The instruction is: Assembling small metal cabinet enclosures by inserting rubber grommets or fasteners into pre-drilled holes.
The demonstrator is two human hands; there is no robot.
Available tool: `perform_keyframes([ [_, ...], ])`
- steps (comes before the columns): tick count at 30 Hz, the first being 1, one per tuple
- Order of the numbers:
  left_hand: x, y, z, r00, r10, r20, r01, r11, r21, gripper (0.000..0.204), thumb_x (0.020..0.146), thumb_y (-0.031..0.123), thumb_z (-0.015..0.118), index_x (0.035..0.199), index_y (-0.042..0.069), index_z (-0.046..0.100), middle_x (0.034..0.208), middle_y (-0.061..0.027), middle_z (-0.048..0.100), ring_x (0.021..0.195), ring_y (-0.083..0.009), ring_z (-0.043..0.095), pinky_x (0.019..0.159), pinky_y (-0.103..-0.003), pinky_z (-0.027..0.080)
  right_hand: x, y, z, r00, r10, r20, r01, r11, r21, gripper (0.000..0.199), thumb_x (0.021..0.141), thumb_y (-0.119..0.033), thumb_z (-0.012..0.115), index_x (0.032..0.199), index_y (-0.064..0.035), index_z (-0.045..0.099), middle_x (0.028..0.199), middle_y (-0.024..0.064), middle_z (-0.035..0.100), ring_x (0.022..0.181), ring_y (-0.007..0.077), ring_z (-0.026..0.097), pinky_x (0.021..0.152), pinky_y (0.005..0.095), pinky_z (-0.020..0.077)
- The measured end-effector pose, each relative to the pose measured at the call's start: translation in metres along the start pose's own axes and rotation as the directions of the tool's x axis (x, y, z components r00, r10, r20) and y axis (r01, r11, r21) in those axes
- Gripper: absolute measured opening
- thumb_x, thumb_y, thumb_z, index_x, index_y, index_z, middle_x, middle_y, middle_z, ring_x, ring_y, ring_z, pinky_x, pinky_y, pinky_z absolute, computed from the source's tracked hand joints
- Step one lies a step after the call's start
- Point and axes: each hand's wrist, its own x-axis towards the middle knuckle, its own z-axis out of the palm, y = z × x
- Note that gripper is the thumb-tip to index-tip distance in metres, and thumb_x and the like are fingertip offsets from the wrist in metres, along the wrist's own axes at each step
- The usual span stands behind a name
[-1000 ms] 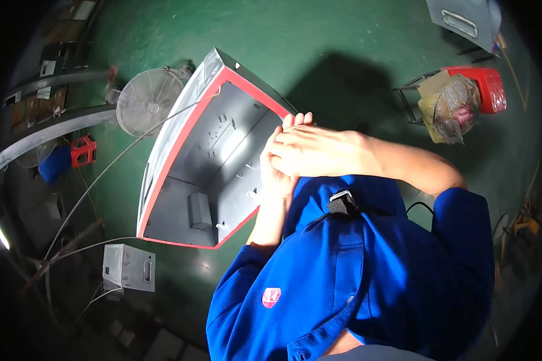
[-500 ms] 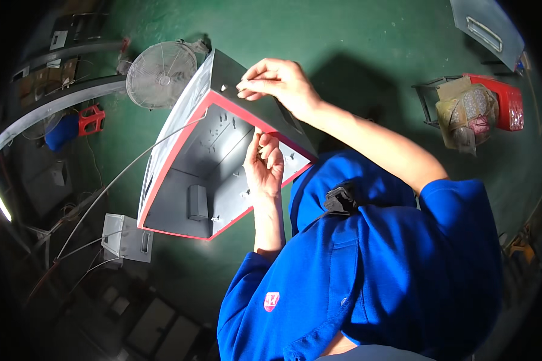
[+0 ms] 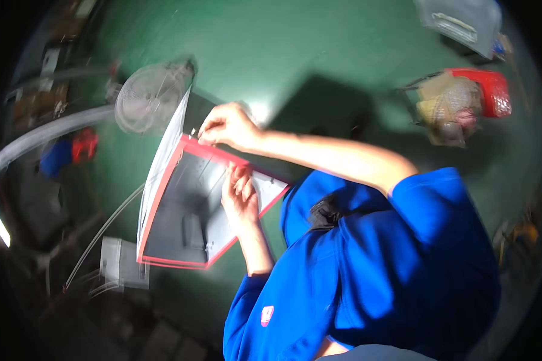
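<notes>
A grey metal box [image 3: 177, 195] stands tilted in front of me, its open face turned toward me. A red strip [image 3: 214, 152] edges the opening. My left hand [image 3: 241, 195] reaches into the mouth of the box, fingers curled up against the upper red edge. On the outer side of that same edge, near the upper corner, is my right hand [image 3: 229, 127], thumb and fingers pinched together. What either hand pinches is too small and blurred to make out. A block-like part [image 3: 193, 231] sits inside the box, by its lower wall.
A round fan [image 3: 150, 99] stands beyond the box. A thin hose [image 3: 105, 225] runs down to the left, near a small grey metal box [image 3: 124, 263]. On the right are a red stool [image 3: 494, 93] and a plastic-wrapped bundle [image 3: 454, 108]. A grey panel with a handle [image 3: 461, 24] is at the upper right.
The view has shifted and blurred. The box sits lower and its outer side is turned more out of sight. My right hand has come left and down to the red edge; my left stays inside.
</notes>
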Motion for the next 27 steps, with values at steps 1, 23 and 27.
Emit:
perform_keyframes([
  [1, 0.002, 0.002, -0.016, 1.0, -0.004, 0.005, 0.004, 0.999, -0.037, 0.023, 0.093, 0.007, 0.051, 0.111, -0.007, 0.053, 0.088, -0.0089, 0.055, 0.053, -0.0043, 0.036, 0.038, -0.017, 0.025, -0.002, -0.008, 0.004, 0.992, -0.108, 0.06, 0.123, 0.831, -0.543, 0.01, 0.076, -0.002, 0.071, 0.08, 0.0043, 0.065, 0.077, 0.0124, 0.066, 0.068, 0.0143, 0.064, 0.062, 0.028, 0.0525],
  [23, -0.004, -0.026, 0.027, 0.903, 0.406, 0.144, -0.425, 0.893, 0.147, 0.044, 0.092, 0.008, 0.051, 0.133, -0.002, 0.04, 0.087, -0.0056, 0.054, 0.06, -0.0089, 0.042, 0.044, -0.018, 0.031, -0.071, -0.092, -0.158, 0.987, 0.072, -0.146, -0.157, 0.648, -0.745, 0.029, 0.085, -0.033, 0.065, 0.083, -0.0058, 0.056, 0.069, 0.0035, 0.06, 0.062, 0.0146, 0.06, 0.056, 0.0315, 0.0477],
  [27, 0.0, -0.067, 0.086, 0.874, 0.164, 0.458, -0.258, 0.955, 0.15, 0.016, 0.093, 0.013, 0.052, 0.101, 0.0, 0.054, 0.087, -0.0027, 0.053, 0.058, -0.0062, 0.038, 0.044, -0.017, 0.029, -0.181, -0.2, -0.3, 0.841, -0.046, -0.539, -0.437, 0.529, -0.727, 0.033, 0.088, -0.034, 0.06, 0.081, -0.0022, 0.06, 0.075, 0.0075, 0.065, 0.062, 0.0137, 0.061, 0.056, 0.0296, 0.0504],
])
